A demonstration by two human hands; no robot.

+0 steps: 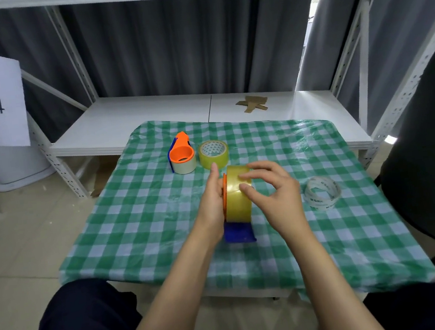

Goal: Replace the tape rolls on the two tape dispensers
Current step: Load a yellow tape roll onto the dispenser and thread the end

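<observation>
An orange and blue tape dispenser [239, 230] stands upright in the middle of the table with a yellowish tape roll [237, 203] on it. My left hand [213, 197] holds its orange left side. My right hand [271, 191] rests fingers and thumb on the roll's outer face. A second orange dispenser [181, 152] with a pale roll lies at the back left. Beside it stands a loose yellow tape roll [213, 154]. A nearly spent clear roll core [322, 193] lies to the right.
The green checked cloth covers a small table [136, 229]. A white metal shelf [150, 118] runs behind it with cardboard scraps [252, 103] on it. A dark chair [428, 152] stands at the right. My knees sit below the table's front edge.
</observation>
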